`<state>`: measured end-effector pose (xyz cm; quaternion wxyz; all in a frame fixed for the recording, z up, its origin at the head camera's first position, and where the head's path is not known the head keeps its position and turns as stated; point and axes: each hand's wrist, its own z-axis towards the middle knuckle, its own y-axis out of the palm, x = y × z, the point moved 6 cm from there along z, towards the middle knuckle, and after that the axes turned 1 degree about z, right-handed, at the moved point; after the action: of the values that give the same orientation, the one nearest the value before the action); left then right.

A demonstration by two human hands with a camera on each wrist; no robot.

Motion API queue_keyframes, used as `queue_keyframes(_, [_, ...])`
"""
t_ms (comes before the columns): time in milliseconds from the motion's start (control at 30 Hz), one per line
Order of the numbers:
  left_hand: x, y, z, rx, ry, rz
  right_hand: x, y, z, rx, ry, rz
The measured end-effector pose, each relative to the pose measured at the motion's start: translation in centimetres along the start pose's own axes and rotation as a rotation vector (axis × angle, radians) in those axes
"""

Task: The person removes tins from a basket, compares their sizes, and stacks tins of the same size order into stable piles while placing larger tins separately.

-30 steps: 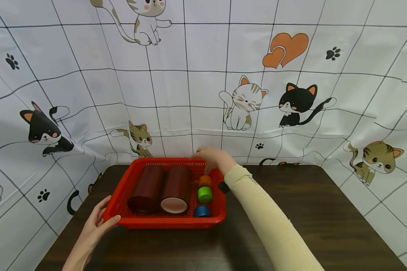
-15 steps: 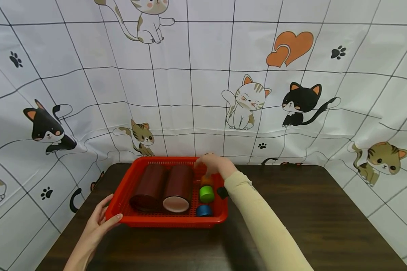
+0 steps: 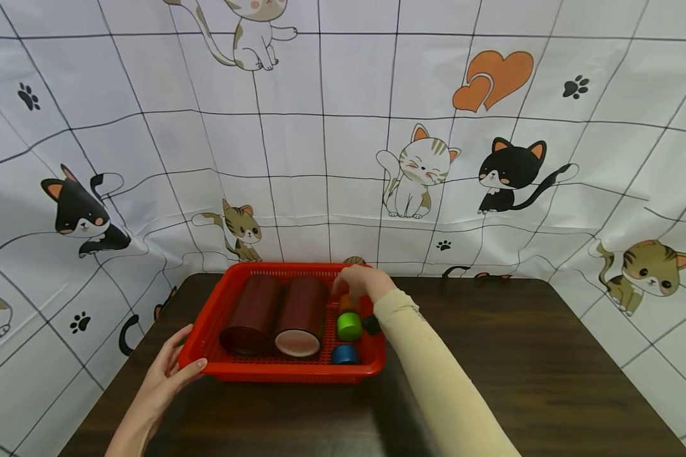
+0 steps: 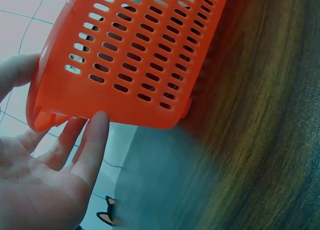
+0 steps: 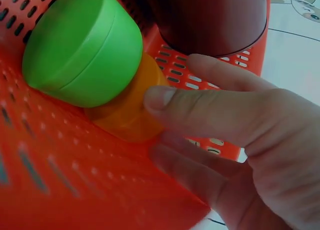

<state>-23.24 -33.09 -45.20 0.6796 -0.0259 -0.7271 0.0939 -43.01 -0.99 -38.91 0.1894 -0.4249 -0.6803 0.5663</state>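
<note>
A red slotted plastic basket (image 3: 280, 369) stands on the dark wooden table. My left hand (image 3: 161, 379) grips its near left corner, thumb on the rim and fingers against the side wall. Inside, my right hand (image 3: 364, 283) reaches down at the far right. Its thumb lies on an orange cylindrical piece (image 5: 125, 112), with the fingers curled along the piece's far side. A green tapered round piece (image 5: 82, 54) sits right against the orange one, and a blue round piece (image 3: 344, 355) lies nearer the front. Two brown cylinders (image 3: 302, 308) lie side by side to the left.
The table (image 3: 491, 368) extends to the right of the basket and in front of it. White sheeting (image 3: 343, 158) printed with cats hangs behind and along both sides. A black wrist device (image 3: 371, 325) sits under the right wrist, close to the basket's right wall.
My right hand has moved lower and slightly nearer, down onto the orange piece, now mostly covering it. The left hand keeps its hold on the basket corner. The head view has shifted slightly.
</note>
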Motion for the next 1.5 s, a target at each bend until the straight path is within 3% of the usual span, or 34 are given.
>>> queue_keyframes(200, [0.2,0.2,-0.1,-0.026,0.027,-0.033,0.1,0.4,-0.2,-0.035,0.052,0.039])
queue_keyframes(767, [0.2,0.6,-0.1,-0.028,0.006,-0.034,-0.1,1.4,0.5,-0.098,0.056,0.04])
queue_keyframes(1267, [0.4,0.7,-0.1,-0.028,0.026,-0.048,0.3,1.3,0.6,-0.036,0.028,0.019])
queue_keyframes(1500, [0.1,0.2,-0.2,-0.035,0.026,-0.065,-0.3,0.5,0.6,-0.017,-0.03,0.029])
